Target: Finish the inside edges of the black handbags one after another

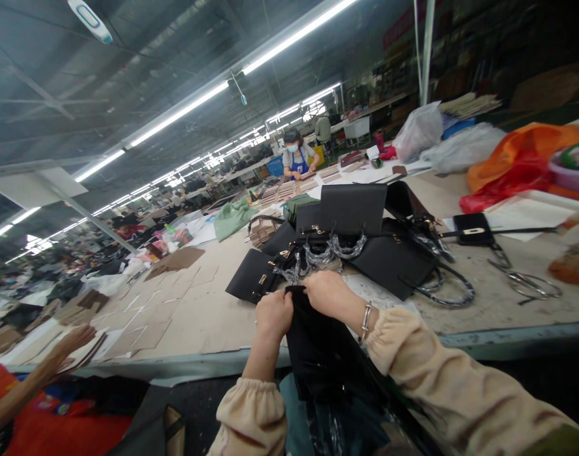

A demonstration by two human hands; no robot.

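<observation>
Both hands pinch the upper edge of a black bag or cloth piece (318, 348) that hangs down over the table's front edge. My left hand (275, 313) is closed on its left corner. A little to the right, my right hand (330, 292) grips the same edge, fingers pressed together, a bracelet on the wrist. Small metal parts show lower on the black piece. Just beyond the hands lies a pile of black handbags (353, 209), their handles (330, 250) wrapped in clear plastic.
Scissors (531, 282) and a small black case (473, 229) lie at the right. Orange and red bags (522, 164) are farther back. Flat beige pieces (151, 332) cover the left. Another person's hand (75, 342) is at far left; a person in an apron (298, 158) works across the table.
</observation>
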